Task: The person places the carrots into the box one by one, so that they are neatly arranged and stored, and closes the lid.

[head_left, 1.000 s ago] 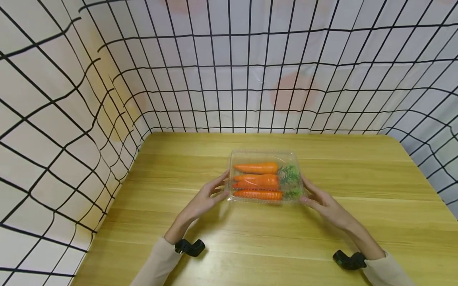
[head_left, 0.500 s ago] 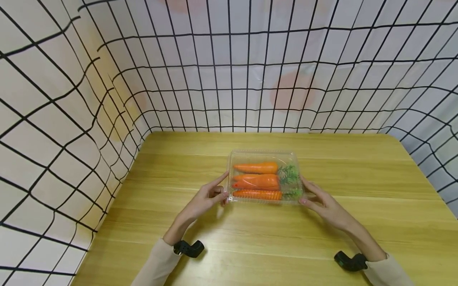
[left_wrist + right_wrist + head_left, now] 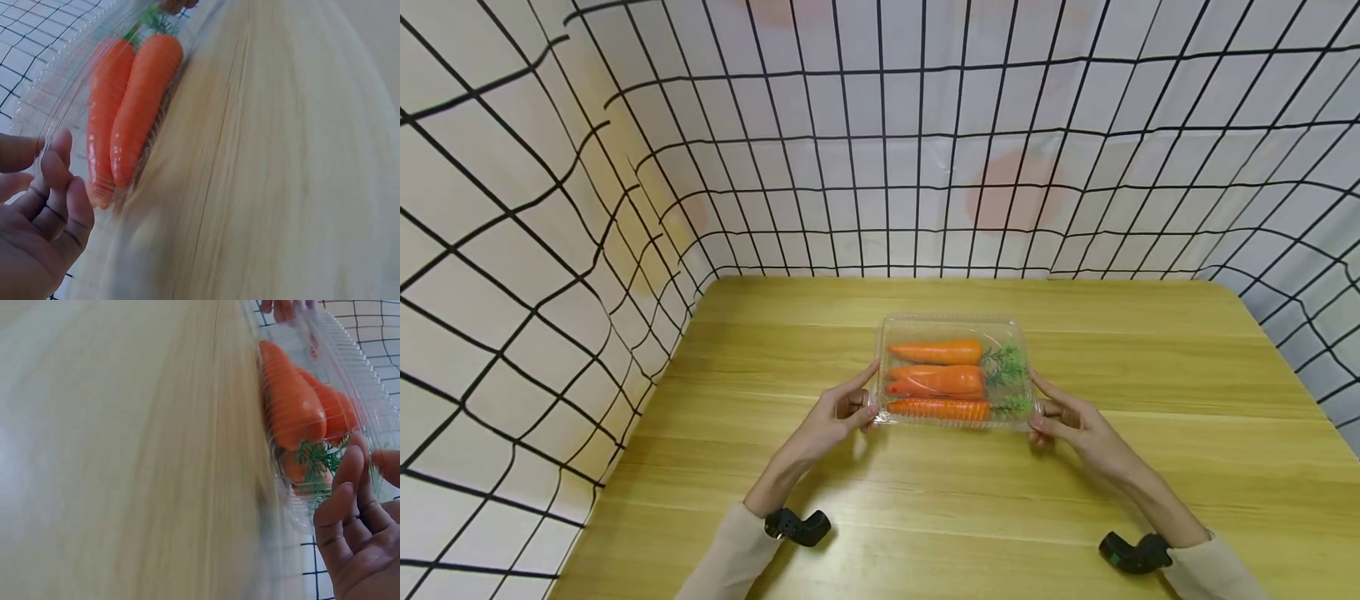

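Note:
A clear plastic clamshell box (image 3: 951,327) sits over the middle of the wooden table, its lid down. Inside lie several orange carrots (image 3: 935,352), thin ends to the left, with green leafy tops (image 3: 1006,365) at the right. My left hand (image 3: 826,421) pinches the box's left end near the front corner; the left wrist view has its fingers (image 3: 78,209) curled at the ridged rim. At the opposite end my right hand (image 3: 1086,433) pinches the rim likewise, fingers (image 3: 337,506) bent against the clear plastic in the right wrist view.
The wooden table (image 3: 940,517) reaches back to a black wire grid (image 3: 917,192) that stands behind it and along both sides, with pale sheeting behind the wires. Each wrist wears a black camera mount (image 3: 797,527).
The left hand's lower fingers have curled in at the box's left end, then the right hand's lower fingers at its right end. The box has barely moved.

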`<state>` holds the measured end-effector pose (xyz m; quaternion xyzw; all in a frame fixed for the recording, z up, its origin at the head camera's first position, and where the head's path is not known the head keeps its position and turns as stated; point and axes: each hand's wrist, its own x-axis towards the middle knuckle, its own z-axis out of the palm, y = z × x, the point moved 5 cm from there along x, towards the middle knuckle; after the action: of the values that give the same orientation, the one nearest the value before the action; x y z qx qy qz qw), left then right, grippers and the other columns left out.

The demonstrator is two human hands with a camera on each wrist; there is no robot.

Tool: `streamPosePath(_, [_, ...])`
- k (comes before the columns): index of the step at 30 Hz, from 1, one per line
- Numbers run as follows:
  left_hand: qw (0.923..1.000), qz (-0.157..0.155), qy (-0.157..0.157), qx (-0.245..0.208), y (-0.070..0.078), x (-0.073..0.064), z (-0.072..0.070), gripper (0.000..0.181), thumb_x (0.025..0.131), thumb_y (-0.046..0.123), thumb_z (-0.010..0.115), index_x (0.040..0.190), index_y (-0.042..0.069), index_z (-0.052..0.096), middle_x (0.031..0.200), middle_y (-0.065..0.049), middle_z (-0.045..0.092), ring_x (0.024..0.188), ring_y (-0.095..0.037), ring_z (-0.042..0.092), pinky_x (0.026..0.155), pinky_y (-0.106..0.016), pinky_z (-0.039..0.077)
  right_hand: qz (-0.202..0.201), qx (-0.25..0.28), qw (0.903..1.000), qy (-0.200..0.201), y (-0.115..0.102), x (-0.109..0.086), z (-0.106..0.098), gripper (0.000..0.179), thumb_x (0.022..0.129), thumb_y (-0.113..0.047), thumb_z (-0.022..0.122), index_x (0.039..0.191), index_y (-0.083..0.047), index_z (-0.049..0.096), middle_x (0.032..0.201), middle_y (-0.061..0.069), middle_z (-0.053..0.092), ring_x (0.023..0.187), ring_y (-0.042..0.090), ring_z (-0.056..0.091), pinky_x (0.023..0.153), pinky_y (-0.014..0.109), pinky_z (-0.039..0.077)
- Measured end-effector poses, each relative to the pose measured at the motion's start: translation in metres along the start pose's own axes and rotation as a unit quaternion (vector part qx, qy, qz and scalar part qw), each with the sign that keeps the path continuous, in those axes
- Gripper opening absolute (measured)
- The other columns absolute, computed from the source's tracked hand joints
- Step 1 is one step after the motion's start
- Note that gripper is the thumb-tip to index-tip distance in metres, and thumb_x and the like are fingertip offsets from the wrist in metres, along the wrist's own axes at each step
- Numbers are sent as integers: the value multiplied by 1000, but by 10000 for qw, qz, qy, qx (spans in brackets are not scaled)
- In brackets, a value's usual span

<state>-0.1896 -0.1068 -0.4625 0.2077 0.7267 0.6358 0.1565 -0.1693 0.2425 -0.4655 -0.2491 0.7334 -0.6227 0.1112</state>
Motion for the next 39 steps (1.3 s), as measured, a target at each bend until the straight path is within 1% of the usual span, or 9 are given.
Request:
streamPosePath(6, [9997,124,126,-165,-3,1,0,68,102,-4,57,162,3,27,82,-38,54,68,-13,56,65,-23,50,-159,224,9994,190,2,1,0,68,103,8,51,161,6,15,87,6,71,77,13,67,62,30,55])
streamPosePath(11, [9990,200,240,-330,-4,2,1,68,99,-7,59,161,0,30,80,-40,54,66,-13,57,63,-22,50,-218,267,9989,330,4,2,2,68,103,9,52,161,7,17,84,6,69,74,14,65,60,32,52])
streamPosePath(14, [9988,197,264,-365,-4,1,1,69,98,-8,59,160,0,31,80,-40,54,66,-13,57,64,-21,51,-253,379,9982,387,4,2,3,67,102,10,51,160,9,17,83,5,68,73,15,64,59,34,50])
streamPosePath(16, [9987,169,257,-404,-5,1,1,69,98,-8,59,161,1,31,78,-34,55,67,-13,58,65,-21,51,-246,529,9975,390,5,2,3,67,102,11,51,160,9,17,82,4,67,72,15,63,58,35,48])
streamPosePath(18, [9987,128,255,-426,-5,1,1,69,99,-8,59,161,1,31,76,-24,57,68,-13,58,65,-21,51,-218,640,9970,383,5,2,3,68,102,11,51,160,10,16,81,3,67,71,14,63,58,35,47])
streamPosePath(21, [9985,50,247,-485,-5,1,0,69,99,-7,58,161,2,30,77,-10,58,69,-13,58,66,-21,51,-154,717,9967,356,5,3,4,68,102,10,51,160,9,15,81,2,66,72,14,63,59,34,48])
streamPosePath(22, [9985,41,246,-487,-5,1,0,69,99,-7,58,161,1,30,77,-8,58,69,-14,58,66,-21,51,-134,720,9967,349,5,3,4,69,102,10,51,160,9,15,81,2,66,72,14,63,60,33,49])
streamPosePath(32, [9984,30,218,-525,-5,3,-1,68,99,-8,58,161,0,29,78,-3,59,70,-12,58,66,-19,51,-93,646,9976,246,5,4,3,69,103,9,50,161,7,13,82,3,65,73,16,63,61,34,49])
streamPosePath(39, [9988,13,188,-452,-4,1,-1,69,100,-7,57,162,2,29,79,-5,60,72,-13,59,68,-21,53,-76,562,9982,197,6,4,3,69,104,8,50,162,5,13,83,5,67,74,17,65,62,31,54])
